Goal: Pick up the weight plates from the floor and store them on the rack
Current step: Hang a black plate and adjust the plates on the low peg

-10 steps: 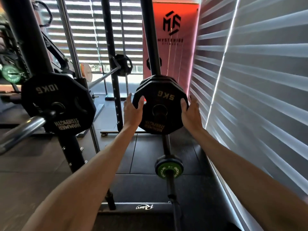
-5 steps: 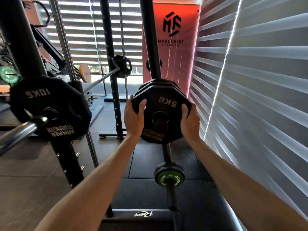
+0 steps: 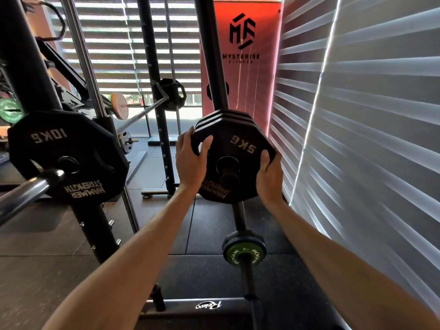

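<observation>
While hands (image 3: pixel 190 163) grip 5KG plate (image 3: pixel 234 160), blinds (image 3: pixel 357 115) crowd right

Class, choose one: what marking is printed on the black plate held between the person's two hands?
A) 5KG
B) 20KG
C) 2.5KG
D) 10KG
A: the plate gripped by the left hand and right hand reads 5KG, printed upside down.
</observation>
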Action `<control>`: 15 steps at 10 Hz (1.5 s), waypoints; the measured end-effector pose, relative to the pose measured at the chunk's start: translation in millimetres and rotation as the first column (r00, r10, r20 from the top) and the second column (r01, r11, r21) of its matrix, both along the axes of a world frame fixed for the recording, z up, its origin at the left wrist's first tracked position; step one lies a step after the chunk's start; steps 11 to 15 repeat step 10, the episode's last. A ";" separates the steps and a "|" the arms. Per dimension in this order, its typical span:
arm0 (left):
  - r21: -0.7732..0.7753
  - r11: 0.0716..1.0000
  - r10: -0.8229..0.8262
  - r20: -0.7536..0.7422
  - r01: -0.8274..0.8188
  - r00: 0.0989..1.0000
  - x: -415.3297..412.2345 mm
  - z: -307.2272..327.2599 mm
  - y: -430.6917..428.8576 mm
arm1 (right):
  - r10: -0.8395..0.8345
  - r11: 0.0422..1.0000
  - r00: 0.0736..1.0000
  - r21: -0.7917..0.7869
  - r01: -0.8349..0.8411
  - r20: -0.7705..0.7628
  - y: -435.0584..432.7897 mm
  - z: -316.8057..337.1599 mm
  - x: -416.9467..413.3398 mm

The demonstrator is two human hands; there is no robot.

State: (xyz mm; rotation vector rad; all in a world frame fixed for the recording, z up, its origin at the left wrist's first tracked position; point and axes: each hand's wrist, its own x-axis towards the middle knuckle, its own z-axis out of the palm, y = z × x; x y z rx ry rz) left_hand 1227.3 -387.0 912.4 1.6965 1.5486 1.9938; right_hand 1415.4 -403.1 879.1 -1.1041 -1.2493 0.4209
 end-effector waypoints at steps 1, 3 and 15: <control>0.003 1.000 0.011 0.000 -0.011 1.000 2.7 -1.5 5.6 | -0.014 1.000 1.000 0.002 0.014 0.001 12.0 -1.4 0.5; -0.019 0.999 0.042 -0.010 -0.043 0.999 5.6 -2.5 24.7 | -0.042 0.999 0.999 0.002 0.042 0.000 28.2 1.7 -3.0; -0.072 0.996 -0.048 0.001 0.048 0.999 -1.3 23.9 15.5 | -0.037 0.999 0.994 -0.026 0.040 0.107 28.5 26.9 7.9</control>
